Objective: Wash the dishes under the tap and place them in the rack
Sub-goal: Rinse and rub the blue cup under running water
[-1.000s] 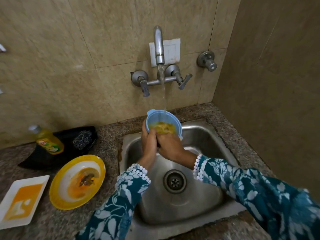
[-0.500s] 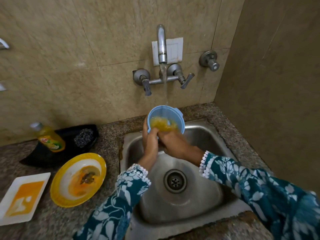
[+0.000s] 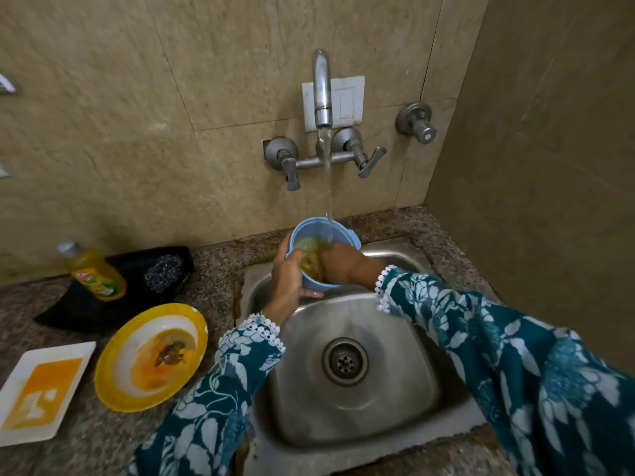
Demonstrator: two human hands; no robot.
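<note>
A light blue bowl (image 3: 311,228) with yellow food residue is tilted under the running tap (image 3: 322,94), above the back of the steel sink (image 3: 347,400). My left hand (image 3: 288,273) grips the bowl's left side and underside. My right hand (image 3: 342,264) reaches into the bowl, fingers inside against the residue; its fingertips are hidden. Water streams into the bowl. On the counter to the left lie a dirty yellow-rimmed plate (image 3: 113,365) and a white rectangular dish (image 3: 13,427) stained orange.
A yellow dish-soap bottle (image 3: 94,273) and a steel scrubber (image 3: 164,273) rest on a black tray (image 3: 79,310) against the wall. A second valve (image 3: 417,123) sits right of the tap. A wall closes the right side. No rack is in view.
The bowl has tipped further toward me and my right hand has pushed deeper inside it. The yellow residue looks paler and more washed out.
</note>
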